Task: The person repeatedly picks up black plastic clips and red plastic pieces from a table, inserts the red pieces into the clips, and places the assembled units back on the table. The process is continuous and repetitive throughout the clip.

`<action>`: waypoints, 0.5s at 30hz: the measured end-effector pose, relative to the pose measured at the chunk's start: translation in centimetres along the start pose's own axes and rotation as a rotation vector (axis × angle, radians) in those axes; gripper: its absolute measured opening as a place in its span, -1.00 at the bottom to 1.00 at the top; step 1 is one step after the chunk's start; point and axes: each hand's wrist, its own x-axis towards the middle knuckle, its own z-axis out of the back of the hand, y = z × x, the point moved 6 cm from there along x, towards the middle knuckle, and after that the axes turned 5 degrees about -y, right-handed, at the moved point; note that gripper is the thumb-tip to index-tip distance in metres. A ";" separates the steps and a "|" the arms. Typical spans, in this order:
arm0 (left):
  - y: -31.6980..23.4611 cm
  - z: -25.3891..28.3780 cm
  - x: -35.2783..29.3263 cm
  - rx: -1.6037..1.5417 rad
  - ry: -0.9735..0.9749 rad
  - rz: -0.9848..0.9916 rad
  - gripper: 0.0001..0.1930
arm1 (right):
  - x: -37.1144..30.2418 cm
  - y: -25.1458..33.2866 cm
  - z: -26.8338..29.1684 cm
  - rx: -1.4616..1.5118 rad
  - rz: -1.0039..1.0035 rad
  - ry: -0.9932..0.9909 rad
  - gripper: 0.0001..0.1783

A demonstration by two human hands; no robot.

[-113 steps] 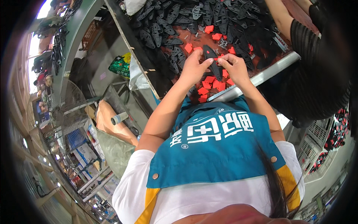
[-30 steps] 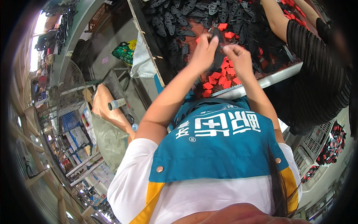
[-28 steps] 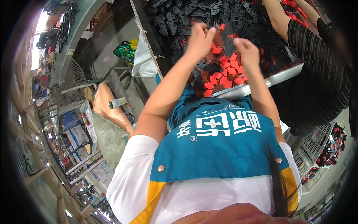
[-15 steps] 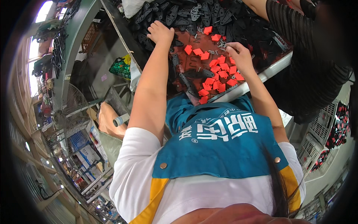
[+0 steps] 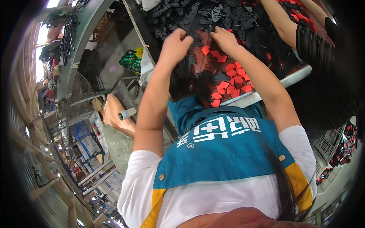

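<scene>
My left hand (image 5: 176,46) is closed over the far left of the table. A dark, motion-blurred black plastic piece (image 5: 194,24) juts up from its fingertips. To its right my right hand (image 5: 225,39) is pinched shut, its fingertips pointing toward the left hand; whatever lies between them is too small to make out. Many flat black plastic parts (image 5: 216,14) with holes are heaped beyond both hands. Red plastic tabs (image 5: 238,79) lie scattered below and beside my right forearm. A few black parts (image 5: 220,77) rest among them on the reddish tabletop (image 5: 199,65).
Another person's arm in a dark striped sleeve (image 5: 313,43) reaches over the table's right side. The table's pale front edge (image 5: 281,84) runs near my lap. Left of the table stand a green shiny bag (image 5: 131,60) and a large fan (image 5: 72,98). Crates (image 5: 327,146) stand at right.
My right hand has left the small screws and moved left and away from me. The left hand has shifted slightly right and nearer, now with a black piece. The whole view has shifted too.
</scene>
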 end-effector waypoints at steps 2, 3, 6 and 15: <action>-2.9 -0.1 -4.3 -0.229 0.091 0.043 -0.84 | -0.4 -0.6 0.2 0.007 -0.049 0.129 -0.82; -3.3 -0.4 -6.3 -0.416 0.135 0.130 -0.84 | -0.7 -0.6 0.3 0.036 -0.078 0.186 -0.83; -3.0 -2.8 -9.1 -0.908 0.161 0.270 -0.76 | -1.9 -2.0 -0.2 0.393 -0.194 0.211 -0.87; 0.7 -8.0 -10.7 -1.265 0.111 0.427 -0.82 | -8.1 2.8 6.3 1.445 -0.706 0.227 -0.85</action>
